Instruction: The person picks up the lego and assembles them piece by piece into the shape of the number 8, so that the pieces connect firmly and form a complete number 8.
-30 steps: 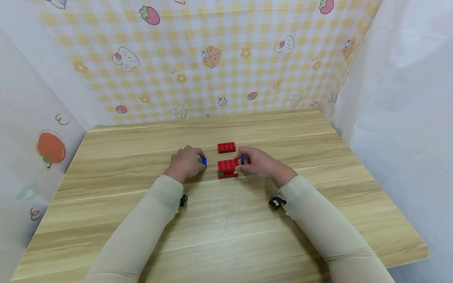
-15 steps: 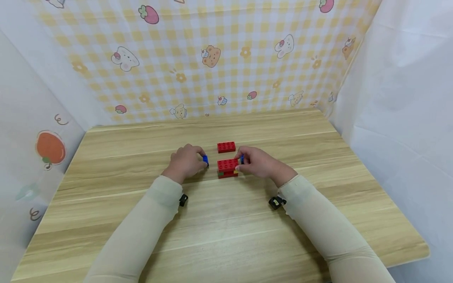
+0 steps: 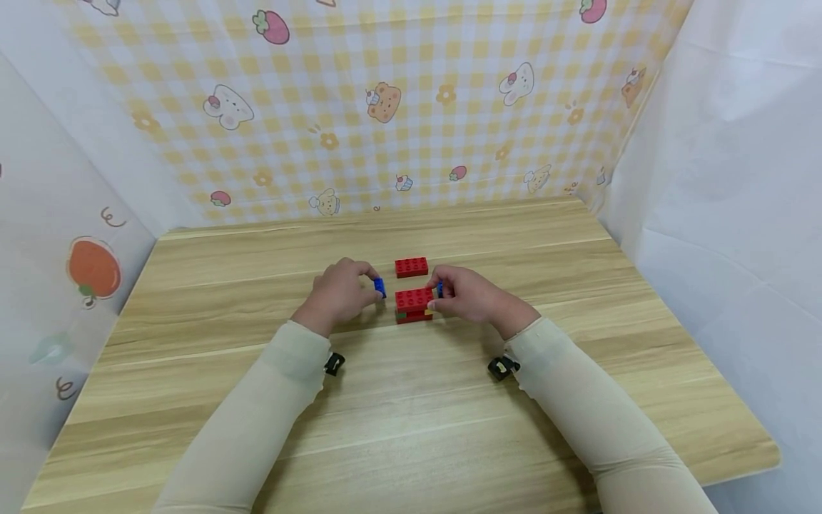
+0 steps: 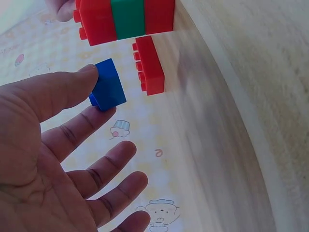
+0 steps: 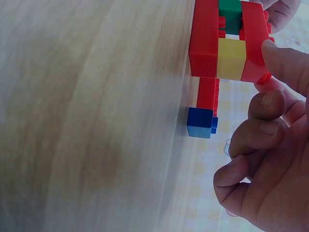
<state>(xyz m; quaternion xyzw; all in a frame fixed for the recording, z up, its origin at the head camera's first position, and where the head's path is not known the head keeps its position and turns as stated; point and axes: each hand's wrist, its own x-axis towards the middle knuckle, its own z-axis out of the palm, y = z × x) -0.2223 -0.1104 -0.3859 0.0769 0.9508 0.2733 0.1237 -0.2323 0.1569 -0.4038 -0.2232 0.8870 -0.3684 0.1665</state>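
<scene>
Between thumb and index finger, my left hand (image 3: pixel 340 291) pinches a small blue brick (image 4: pixel 110 84); its other fingers are spread in the left wrist view. The brick is tilted and off the table, left of a brick stack. That stack has a red brick (image 3: pixel 414 298) on top, a green brick (image 4: pixel 128 18) and a yellow brick (image 5: pixel 231 59) in the middle layer, and a red brick (image 5: pixel 204 41) at the bottom. With thumb and index finger, my right hand (image 3: pixel 472 296) grips the top red brick at its right end, the other fingers curled.
Behind the stack lies a loose red brick (image 3: pixel 411 268). A second small blue brick (image 5: pixel 200 123) rests on the wooden table (image 3: pixel 411 428), partly hidden by the right hand in the head view. A checked cloth (image 3: pixel 424 107) hangs behind the table.
My left hand has lifted the blue brick and carried it slightly to the right, toward the stack, tilting it. The right hand and the stack have stayed in place.
</scene>
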